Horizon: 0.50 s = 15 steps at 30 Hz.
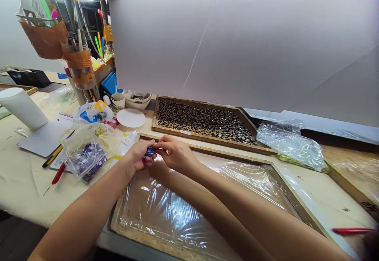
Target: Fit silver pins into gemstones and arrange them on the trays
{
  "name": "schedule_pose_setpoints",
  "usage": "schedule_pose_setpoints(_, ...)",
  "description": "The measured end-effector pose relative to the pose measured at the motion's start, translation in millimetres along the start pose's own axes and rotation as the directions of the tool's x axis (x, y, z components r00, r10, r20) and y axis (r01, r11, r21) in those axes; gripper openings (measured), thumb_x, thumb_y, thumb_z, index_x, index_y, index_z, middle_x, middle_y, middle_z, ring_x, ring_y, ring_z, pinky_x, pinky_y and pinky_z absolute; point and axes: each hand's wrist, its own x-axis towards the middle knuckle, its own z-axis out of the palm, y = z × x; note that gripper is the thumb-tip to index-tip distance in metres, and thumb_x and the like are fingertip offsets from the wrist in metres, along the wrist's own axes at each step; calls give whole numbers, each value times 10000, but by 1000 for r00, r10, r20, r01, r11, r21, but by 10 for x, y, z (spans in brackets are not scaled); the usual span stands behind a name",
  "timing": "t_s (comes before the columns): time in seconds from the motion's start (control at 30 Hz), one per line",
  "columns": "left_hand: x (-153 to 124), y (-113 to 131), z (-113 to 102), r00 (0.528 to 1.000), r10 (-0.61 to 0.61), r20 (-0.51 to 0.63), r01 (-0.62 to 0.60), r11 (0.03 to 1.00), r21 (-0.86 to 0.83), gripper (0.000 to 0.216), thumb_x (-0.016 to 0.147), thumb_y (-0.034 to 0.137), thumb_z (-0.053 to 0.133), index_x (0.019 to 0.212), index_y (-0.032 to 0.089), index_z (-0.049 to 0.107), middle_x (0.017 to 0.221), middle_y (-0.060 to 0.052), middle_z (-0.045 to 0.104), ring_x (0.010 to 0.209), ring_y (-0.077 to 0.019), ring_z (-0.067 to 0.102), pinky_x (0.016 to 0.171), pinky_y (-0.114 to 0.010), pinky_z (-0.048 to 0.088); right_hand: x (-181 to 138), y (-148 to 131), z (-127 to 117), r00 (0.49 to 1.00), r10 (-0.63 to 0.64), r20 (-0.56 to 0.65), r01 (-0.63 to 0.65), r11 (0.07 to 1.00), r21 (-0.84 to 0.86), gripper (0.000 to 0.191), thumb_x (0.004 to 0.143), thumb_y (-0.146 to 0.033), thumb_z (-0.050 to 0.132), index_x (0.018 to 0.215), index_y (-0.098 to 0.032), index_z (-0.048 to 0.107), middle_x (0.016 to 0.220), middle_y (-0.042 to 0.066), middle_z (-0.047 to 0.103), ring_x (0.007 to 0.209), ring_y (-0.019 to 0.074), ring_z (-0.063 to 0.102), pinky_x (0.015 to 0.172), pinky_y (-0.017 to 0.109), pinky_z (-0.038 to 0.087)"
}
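Note:
My left hand (142, 155) is closed around a clump of small shiny purple pieces (149, 153), cupped in the palm and fingers. Against its right side, my right hand (174, 153) pinches with thumb and forefinger at the edge of the clump; whatever sits between those fingertips is too small to make out. Both hands are over the far left corner of a wooden frame (154, 243) covered with clear plastic film. Left of my left arm lies an open clear plastic bag (91, 156) with more purple pieces in it.
Behind the frame is a wooden tray (183, 134) spread with small dark pieces. A plastic-wrapped bundle (291, 146) lies to its right. A white disc (130, 117), paper cup (119, 100), red pen (58, 173) and white cylinder (22, 107) are on the left. White board (237, 47) stands behind.

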Motion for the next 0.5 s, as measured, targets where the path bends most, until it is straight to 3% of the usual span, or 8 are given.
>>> schedule_pose_setpoints(0.17,8,-1,-9,1000,-30,9,30,1000,7,279,868,270,386,651,132,495,460,8,451,301,-11,252,336,-129,139,-2,48,-52,998,35,-55,-34,999,15,109,788,-166,553,789,-163,661,779,24,598,630,103,522,590,211,381)
schedule_pose_setpoints(0.27,1,25,-35,999,-37,-7,37,999,-1,330,880,260,350,647,103,525,454,15,426,308,-9,243,338,-134,149,-51,193,-65,996,41,-81,-53,988,-143,140,817,-193,505,785,-143,631,794,38,587,633,112,508,572,227,346)
schedule_pose_setpoints(0.4,8,52,-81,999,-27,-16,27,999,-16,357,881,261,342,643,84,543,458,21,418,313,0,228,346,-132,152,-140,400,32,993,95,67,-55,892,-449,238,883,-216,409,827,-140,628,845,64,591,673,137,513,553,257,278)
schedule_pose_setpoints(0.5,29,49,-105,1000,-28,-9,28,999,-17,347,871,260,358,640,84,548,457,24,418,312,1,221,348,-132,153,-170,476,131,980,130,150,-30,843,-537,284,905,-189,354,851,-131,627,870,80,587,680,144,513,551,272,247)
